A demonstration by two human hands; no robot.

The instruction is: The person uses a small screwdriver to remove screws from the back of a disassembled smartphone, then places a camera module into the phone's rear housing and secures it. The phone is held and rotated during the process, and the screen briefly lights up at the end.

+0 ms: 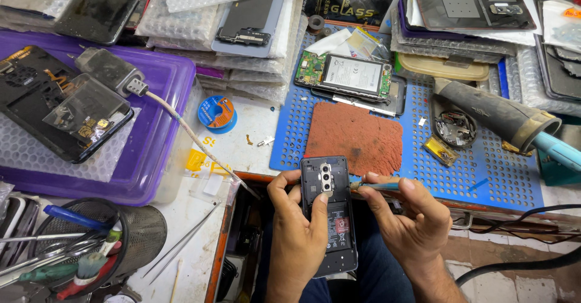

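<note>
My left hand (296, 230) grips an opened black phone (330, 218) with its back cover off, held upright over my lap; the camera module and battery show. My right hand (405, 218) pinches a thin blue-handled tool (376, 186), its tip pointing left toward the phone's upper right edge. Both hands sit just in front of the bench's edge, below a reddish-brown pad (354, 136) on a blue perforated mat (478, 170).
Another opened phone (351, 76) lies behind the pad. A hot-air tool (496, 112) rests at right beside a round dish of small parts (454, 127). At left are a purple tray (151, 139), a solder spool (216, 112), tweezers (181, 242) and a mesh tool cup (142, 233).
</note>
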